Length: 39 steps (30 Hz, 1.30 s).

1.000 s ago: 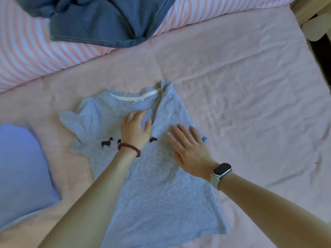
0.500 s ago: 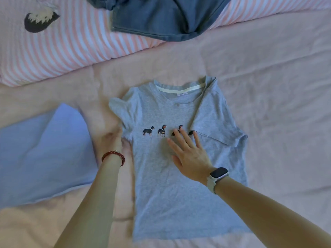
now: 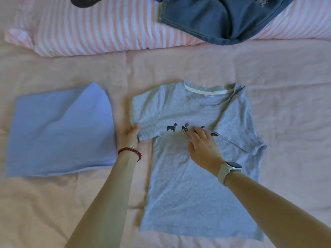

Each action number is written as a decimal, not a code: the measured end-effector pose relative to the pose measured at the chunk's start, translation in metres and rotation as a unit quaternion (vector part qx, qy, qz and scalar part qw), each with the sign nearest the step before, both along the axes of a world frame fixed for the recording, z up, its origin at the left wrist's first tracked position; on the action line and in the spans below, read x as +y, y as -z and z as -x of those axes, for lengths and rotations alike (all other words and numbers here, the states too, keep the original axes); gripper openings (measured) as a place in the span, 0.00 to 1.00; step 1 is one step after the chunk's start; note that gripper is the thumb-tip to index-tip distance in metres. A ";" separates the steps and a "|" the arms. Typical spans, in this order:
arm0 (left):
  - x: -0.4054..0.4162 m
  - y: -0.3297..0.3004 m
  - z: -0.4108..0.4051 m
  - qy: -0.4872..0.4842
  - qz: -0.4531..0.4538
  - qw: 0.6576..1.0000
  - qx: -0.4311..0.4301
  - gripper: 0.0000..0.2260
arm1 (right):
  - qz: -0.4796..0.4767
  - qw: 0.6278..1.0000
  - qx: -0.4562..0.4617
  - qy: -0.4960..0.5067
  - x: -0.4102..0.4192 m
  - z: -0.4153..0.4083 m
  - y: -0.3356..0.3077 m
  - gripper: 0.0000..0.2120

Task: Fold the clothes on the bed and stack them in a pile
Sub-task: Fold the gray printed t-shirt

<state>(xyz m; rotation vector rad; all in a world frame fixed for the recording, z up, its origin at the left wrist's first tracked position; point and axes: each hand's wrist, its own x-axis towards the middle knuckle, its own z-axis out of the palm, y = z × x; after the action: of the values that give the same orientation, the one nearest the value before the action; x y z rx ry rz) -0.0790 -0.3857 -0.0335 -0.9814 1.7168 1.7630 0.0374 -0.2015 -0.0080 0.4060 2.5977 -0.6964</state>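
Observation:
A grey T-shirt [image 3: 188, 185] with small dog prints lies flat on the pink bed, collar away from me. Its right side and sleeve are folded in over the chest. My right hand [image 3: 204, 147] presses flat on the chest by the dog prints, fingers straight. My left hand [image 3: 129, 136] pinches the hem of the left sleeve, thumb on top and fingers under the cloth. A light blue folded garment [image 3: 59, 135] lies to the left of the shirt. Dark blue denim [image 3: 220, 18] lies crumpled on the pillow at the top.
A pink-and-white striped pillow [image 3: 93, 33] runs along the far side, with a black-and-white patch at its top edge. The pink sheet [image 3: 295, 95] stretches bare to the right of the shirt and in front of the blue garment.
My left hand left the middle of the shirt, went to the left sleeve and took hold of its hem. My right hand stayed pressed on the chest. The view shifted left.

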 end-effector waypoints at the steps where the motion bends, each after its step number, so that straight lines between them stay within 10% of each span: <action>1: 0.001 0.000 0.004 -0.009 -0.050 0.999 0.000 0.02 | 0.032 0.999 0.003 0.037 -0.002 0.004 -0.001 0.20; 4: 0.016 -0.015 0.016 -0.006 -0.124 0.992 0.033 0.07 | 0.130 0.979 0.008 0.154 0.002 0.016 -0.002 0.18; 7: 0.042 -0.037 0.008 0.130 0.024 0.968 0.213 0.13 | 0.240 0.917 0.025 0.318 0.014 0.025 -0.008 0.16; 9: 0.056 -0.046 -0.008 0.339 0.178 0.838 0.388 0.18 | 0.336 0.826 0.031 0.451 0.025 0.031 -0.010 0.14; 12: 0.062 -0.043 -0.027 0.562 0.273 0.546 0.558 0.27 | 0.440 0.697 0.047 0.564 0.044 0.037 -0.013 0.15; 14: 0.056 -0.035 -0.036 0.629 0.275 0.467 0.558 0.28 | 0.438 0.699 0.060 0.562 0.054 0.039 -0.013 0.16; 23: 0.035 -0.013 -0.054 0.650 0.297 0.468 0.519 0.18 | 0.110 0.936 -0.072 0.325 0.037 0.058 -0.002 0.16; 28: 0.035 -0.013 -0.058 0.596 0.339 0.544 0.483 0.17 | 0.044 0.963 -0.077 0.255 0.012 0.024 -0.001 0.36; 33: 0.054 -0.019 -0.037 0.505 0.333 0.678 0.418 0.18 | 0.168 0.946 0.020 0.277 0.014 0.003 0.000 0.31; 36: 0.087 -0.023 0.000 0.520 0.323 0.674 0.414 0.18 | 0.191 0.938 0.040 0.286 0.017 0.008 0.003 0.28; 39: 0.121 -0.019 0.022 0.603 0.360 0.591 0.398 0.19 | 0.172 0.921 0.019 0.348 0.019 0.009 0.002 0.22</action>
<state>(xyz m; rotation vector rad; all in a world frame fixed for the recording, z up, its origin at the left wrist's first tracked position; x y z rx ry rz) -0.1008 -0.2647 -0.0150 0.9617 2.6293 0.4333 0.0287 -0.1820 -0.0105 1.2286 2.2610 -1.3704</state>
